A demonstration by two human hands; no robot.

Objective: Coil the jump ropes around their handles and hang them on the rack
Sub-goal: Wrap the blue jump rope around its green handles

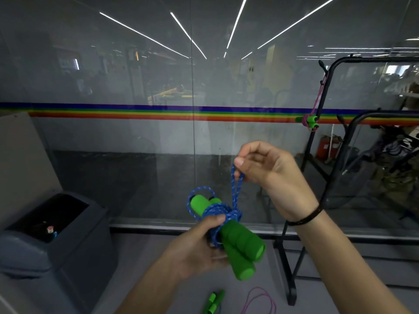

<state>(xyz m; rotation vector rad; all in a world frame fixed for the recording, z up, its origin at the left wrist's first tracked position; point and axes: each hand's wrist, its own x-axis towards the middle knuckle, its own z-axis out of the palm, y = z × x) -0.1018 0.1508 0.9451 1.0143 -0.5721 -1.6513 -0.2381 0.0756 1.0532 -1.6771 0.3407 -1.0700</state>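
Left hand (199,248) is clamped around the two green foam handles (242,250), blue rope (215,214) coiled tight around their middle. Right hand (267,171) pinches a short loop of that rope between thumb and fingers, directly above the bundle. Black rack (317,137) stands at right; a pink-rope bundle (309,120) hangs on its upright. Another pink rope (260,300) lies on the floor (158,257) below.
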